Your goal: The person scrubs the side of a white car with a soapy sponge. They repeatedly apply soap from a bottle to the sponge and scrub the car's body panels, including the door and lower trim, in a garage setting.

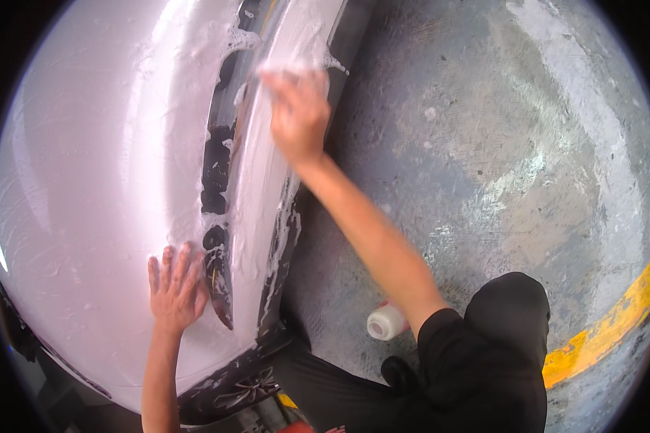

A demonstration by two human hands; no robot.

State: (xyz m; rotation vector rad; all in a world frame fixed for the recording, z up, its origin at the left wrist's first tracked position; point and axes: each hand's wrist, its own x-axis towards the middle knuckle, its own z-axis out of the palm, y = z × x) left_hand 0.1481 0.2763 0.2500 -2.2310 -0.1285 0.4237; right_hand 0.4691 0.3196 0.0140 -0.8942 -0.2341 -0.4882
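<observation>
A pale, glossy car body (87,180) covered in soapy foam fills the left side. My left hand (177,292) lies flat on its broad panel, fingers spread, beside the lower end of a narrow dark lamp strip (215,166). Farther off, across that strip, my right hand (300,115) presses on the foamy pale panel (256,187) along the outer edge. Its fingers are curled and blurred by motion. White foam surrounds the fingertips, and whatever they hold cannot be made out.
On the worn grey concrete floor (498,159), a white bottle (386,322) lies under my right forearm. My bent knee (509,303) in dark trousers is at the right. A yellow floor line (599,328) curves behind it. Dark spoked parts (245,390) show below the car body.
</observation>
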